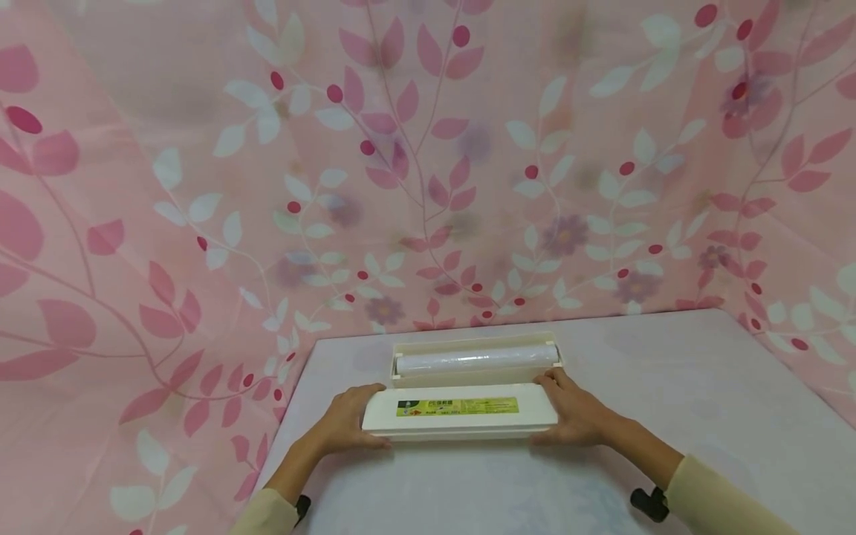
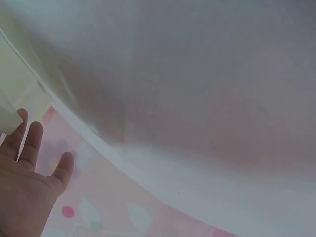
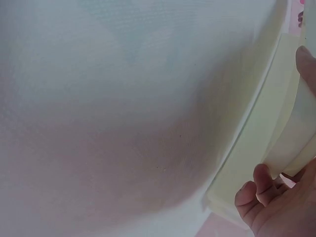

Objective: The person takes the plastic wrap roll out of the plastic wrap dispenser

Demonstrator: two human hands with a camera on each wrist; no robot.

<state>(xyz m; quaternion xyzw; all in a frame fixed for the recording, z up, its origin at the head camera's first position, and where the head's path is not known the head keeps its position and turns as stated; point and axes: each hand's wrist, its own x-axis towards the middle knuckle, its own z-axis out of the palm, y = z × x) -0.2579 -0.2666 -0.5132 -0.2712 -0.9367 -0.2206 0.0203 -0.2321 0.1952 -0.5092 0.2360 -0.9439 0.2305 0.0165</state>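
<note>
Both hands hold a long white lid (image 1: 461, 423) by its two ends, and it bears a green and yellow label (image 1: 458, 406). My left hand (image 1: 344, 422) grips the left end, thumb at the near edge. At the right end my right hand (image 1: 578, 412) does the same, fingers over the far corner. Just beyond the lid stands the cling film box base (image 1: 435, 380), with a roll of cling film (image 1: 475, 360) lying in it. In the right wrist view, fingertips curl at the lid's end (image 3: 296, 133), with the box base (image 3: 247, 143) behind.
A pale cloth covers the table (image 1: 669, 379). Pink floral fabric (image 1: 428, 186) hangs along the table's back and left side, close behind the box base. Dark straps (image 1: 649, 505) sit at both wrists, by the light sleeves (image 1: 715, 498).
</note>
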